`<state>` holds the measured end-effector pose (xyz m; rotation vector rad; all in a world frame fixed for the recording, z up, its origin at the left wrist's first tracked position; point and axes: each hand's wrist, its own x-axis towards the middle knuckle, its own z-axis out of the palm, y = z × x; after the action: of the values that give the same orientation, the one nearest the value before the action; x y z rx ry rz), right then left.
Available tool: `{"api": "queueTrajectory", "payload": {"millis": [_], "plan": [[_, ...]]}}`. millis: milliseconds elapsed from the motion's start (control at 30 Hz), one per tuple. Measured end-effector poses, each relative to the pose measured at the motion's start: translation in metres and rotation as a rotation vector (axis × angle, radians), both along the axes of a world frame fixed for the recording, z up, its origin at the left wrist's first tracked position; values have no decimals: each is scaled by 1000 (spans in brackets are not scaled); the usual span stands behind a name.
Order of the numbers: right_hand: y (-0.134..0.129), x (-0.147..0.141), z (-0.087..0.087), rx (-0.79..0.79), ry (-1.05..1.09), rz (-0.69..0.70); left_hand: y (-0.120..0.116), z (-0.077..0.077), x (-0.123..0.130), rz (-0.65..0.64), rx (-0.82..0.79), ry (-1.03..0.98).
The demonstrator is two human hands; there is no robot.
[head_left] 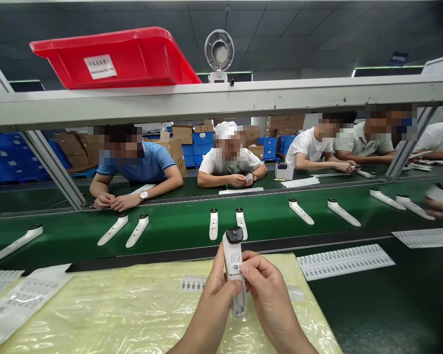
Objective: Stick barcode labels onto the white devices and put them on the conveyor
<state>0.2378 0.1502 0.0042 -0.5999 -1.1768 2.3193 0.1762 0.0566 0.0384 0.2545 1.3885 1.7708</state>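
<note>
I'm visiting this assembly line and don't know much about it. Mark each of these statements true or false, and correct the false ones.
The left hand and right hand both grip a white handheld device. True.

The device's black end points down at the plastic sheet. False: it points upward, away from the sheet.

The conveyor belt is blue. False: it is green.

A red plastic tray sits above the belt. True.

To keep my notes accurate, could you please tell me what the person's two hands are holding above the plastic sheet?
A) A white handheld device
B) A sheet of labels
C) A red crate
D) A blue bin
A: the left hand and right hand both grasp the white handheld device.
</note>
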Motion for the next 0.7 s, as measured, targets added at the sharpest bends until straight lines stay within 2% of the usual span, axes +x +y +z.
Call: {"api": "queueTrajectory", "payload": {"millis": [167,433,567,700], "plan": [[3,1,-5,29,-4,42,-1,-3,-1,-1,19,-12],[4,1,-8,49,-2,37,-3,-18,-4,10,42,-9],[2,0,-2,50,-18,6,-3,-17,-2,63,36,8],[1,0,2,67,-33,-18,-2,-13,0,58,67,6]]}}
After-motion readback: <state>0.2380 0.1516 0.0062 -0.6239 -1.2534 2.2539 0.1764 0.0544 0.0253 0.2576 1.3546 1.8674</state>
